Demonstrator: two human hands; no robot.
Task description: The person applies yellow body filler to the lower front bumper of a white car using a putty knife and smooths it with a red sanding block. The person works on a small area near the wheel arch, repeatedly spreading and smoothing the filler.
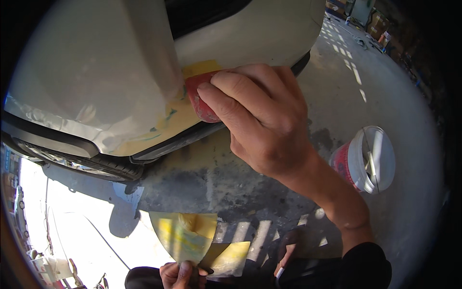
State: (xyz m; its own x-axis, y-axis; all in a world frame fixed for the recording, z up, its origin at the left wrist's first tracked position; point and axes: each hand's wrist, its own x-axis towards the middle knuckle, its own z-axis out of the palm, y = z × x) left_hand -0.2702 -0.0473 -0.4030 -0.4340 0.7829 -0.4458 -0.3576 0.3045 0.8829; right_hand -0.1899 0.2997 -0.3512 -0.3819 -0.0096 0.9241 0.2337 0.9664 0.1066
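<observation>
My right hand [269, 115] pinches a red filler spreader [206, 103] and presses it to the lower corner of a car's pale bumper [144, 62]. Yellow filler [173, 115] with a few green patches is smeared over the bumper beside the spreader's edge. Low in the picture, my left hand [182, 276] is closed on a flat mixing palette [178, 245] smeared with yellow filler. A lump of filler [192, 222] sits near the palette's top edge. My fingers partly hide the grip, and a darker flat piece runs out beside it.
A white and red bucket [380, 161] stands on the concrete floor at the right, with a stick-like tool in it. The car's wheel [96, 166] is at the left, below the bumper. Boxes and clutter [378, 24] lie at the far right.
</observation>
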